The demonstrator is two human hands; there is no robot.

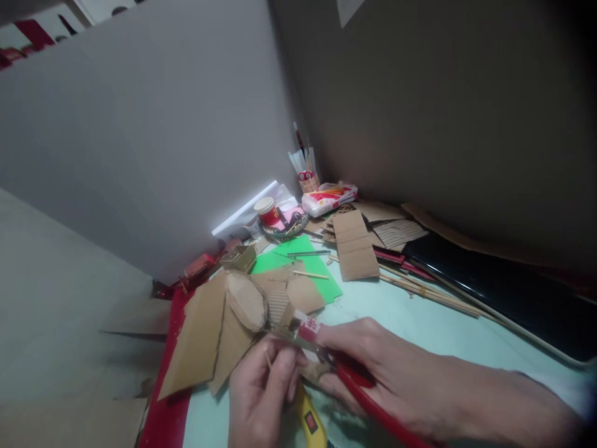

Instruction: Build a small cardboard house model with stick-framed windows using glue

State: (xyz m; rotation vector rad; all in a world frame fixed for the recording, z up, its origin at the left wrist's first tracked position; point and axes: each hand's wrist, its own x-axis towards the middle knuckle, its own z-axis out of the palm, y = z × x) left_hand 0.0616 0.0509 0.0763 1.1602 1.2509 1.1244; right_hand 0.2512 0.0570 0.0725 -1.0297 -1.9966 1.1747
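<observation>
My right hand (pixel 373 367) is closed around the red handles of a pair of scissors (pixel 359 382); the metal blades point left toward a small cardboard piece with a red-and-white label (pixel 305 325). My left hand (pixel 261 392) pinches a thin wooden stick (pixel 267 359) just below the blades. A yellow utility knife (pixel 311 423) lies under my hands on the pale green table (pixel 420 317). An oval corrugated cardboard piece (pixel 246 300) lies just left of the blade tips.
Cardboard sheets (pixel 200 339) lie on a red mat (pixel 165 410). Further back are a green sheet (pixel 298 255), a corrugated strip (pixel 354 246), long wooden sticks (pixel 429 291), a red jar (pixel 268 210), a pen holder (pixel 308 177), a tissue pack (pixel 329 198) and a black panel (pixel 513 289).
</observation>
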